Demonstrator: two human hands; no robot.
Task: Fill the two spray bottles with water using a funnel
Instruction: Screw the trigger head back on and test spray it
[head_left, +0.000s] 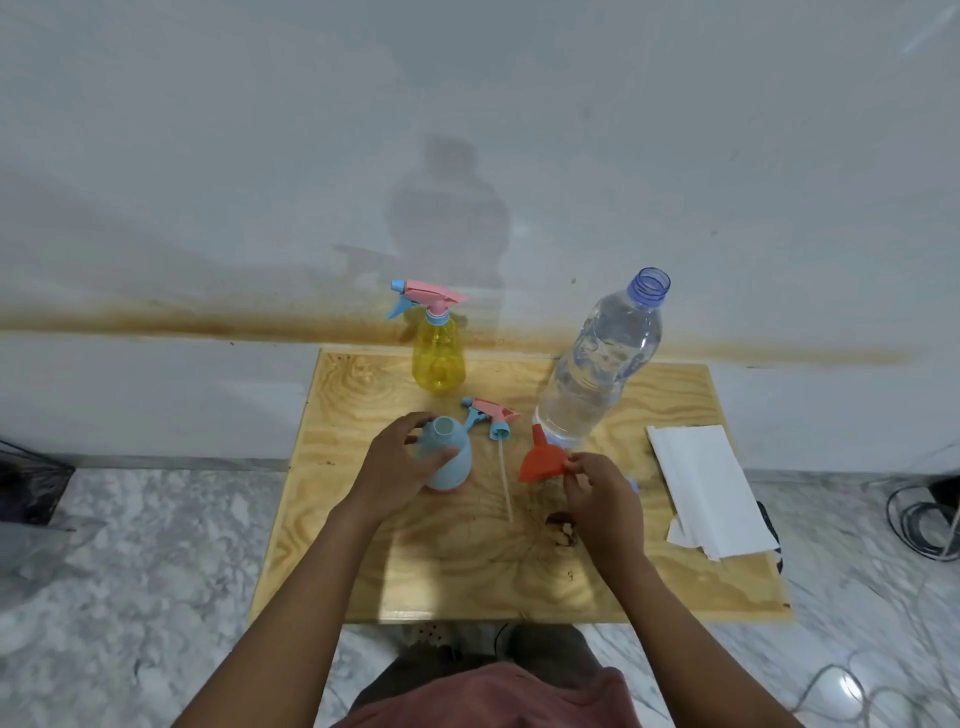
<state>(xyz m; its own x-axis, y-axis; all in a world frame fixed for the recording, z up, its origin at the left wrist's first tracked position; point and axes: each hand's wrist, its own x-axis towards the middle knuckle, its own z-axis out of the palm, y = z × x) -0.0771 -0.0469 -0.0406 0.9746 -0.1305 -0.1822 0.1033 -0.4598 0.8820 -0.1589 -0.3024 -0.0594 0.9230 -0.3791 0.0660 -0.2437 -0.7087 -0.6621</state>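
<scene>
A light blue spray bottle (451, 457) stands open-necked on the wooden table (467, 561), and my left hand (400, 467) grips it around the shoulder. Its pink and blue spray head (491, 415) lies beside it with the dip tube pointing toward me. My right hand (597, 488) pinches the rim of a red funnel (543, 460), spout tilted up and away. A yellow spray bottle (438, 358) with its head screwed on stands at the table's back. A large clear water bottle (597, 369), uncapped and mostly full, stands behind the funnel.
Folded white paper towels (711, 493) lie at the table's right side. A dark stain (562, 530) marks the wood near my right wrist. Black cables (919, 525) lie on the marble floor at right. A wall rises right behind the table.
</scene>
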